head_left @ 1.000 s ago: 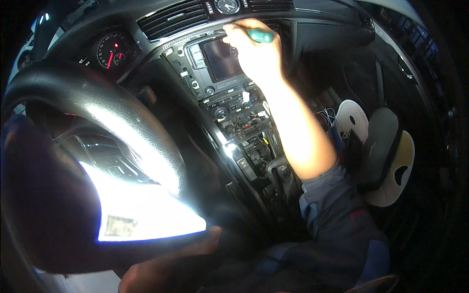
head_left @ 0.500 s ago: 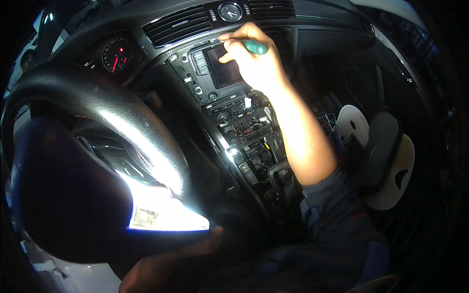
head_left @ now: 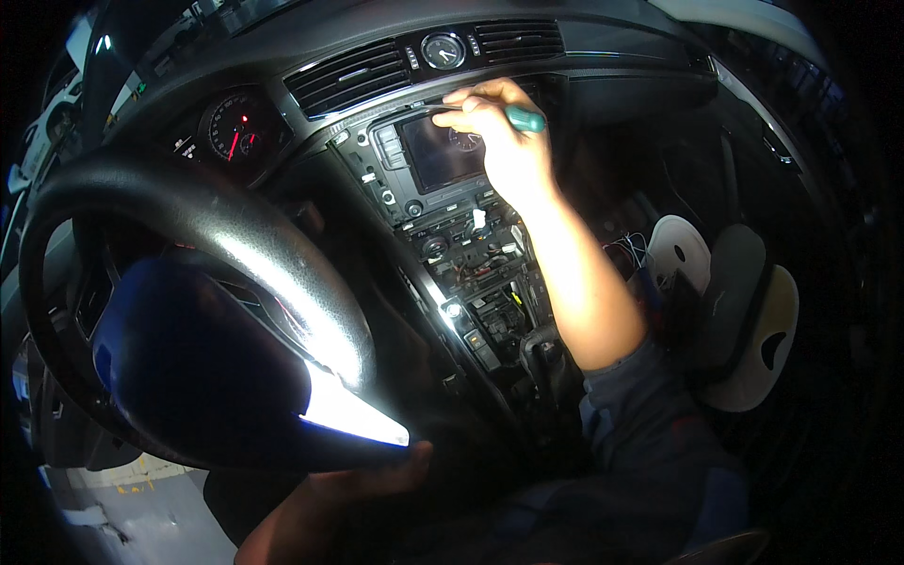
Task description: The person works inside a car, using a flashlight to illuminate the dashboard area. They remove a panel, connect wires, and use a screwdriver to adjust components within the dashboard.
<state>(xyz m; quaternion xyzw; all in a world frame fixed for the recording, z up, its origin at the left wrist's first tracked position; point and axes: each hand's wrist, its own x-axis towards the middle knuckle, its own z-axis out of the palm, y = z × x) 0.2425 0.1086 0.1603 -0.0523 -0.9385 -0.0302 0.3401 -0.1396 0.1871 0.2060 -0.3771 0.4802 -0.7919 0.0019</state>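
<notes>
My right hand (head_left: 508, 141) is closed round a green-handled screwdriver (head_left: 524, 119). Its thin shaft lies along the upper edge of the car's display unit (head_left: 443, 160), where my fingertips also are; the tip is hard to make out. The unit sits in the centre console, its surrounding trim off and its fixing points bare. At the lower left, my left hand (head_left: 377, 476) is in shadow under a large dark blue rounded object (head_left: 198, 367) with a glaring white face. My fingers close on its edge, partly hidden; its kind does not show.
The steering wheel (head_left: 179, 179) fills the left side, before the lit instrument cluster (head_left: 240, 132). Below the display the open console (head_left: 490, 292) shows bare parts and connectors. Cables (head_left: 636, 247) and pale trim pieces (head_left: 680, 250) lie on the passenger side. Air vents (head_left: 348, 80) and a clock (head_left: 443, 51) sit above.
My view has shifted slightly, so the dash sits lower. My right hand has moved a little right along the display's upper edge. The dark blue object has tilted, showing less of its white face.
</notes>
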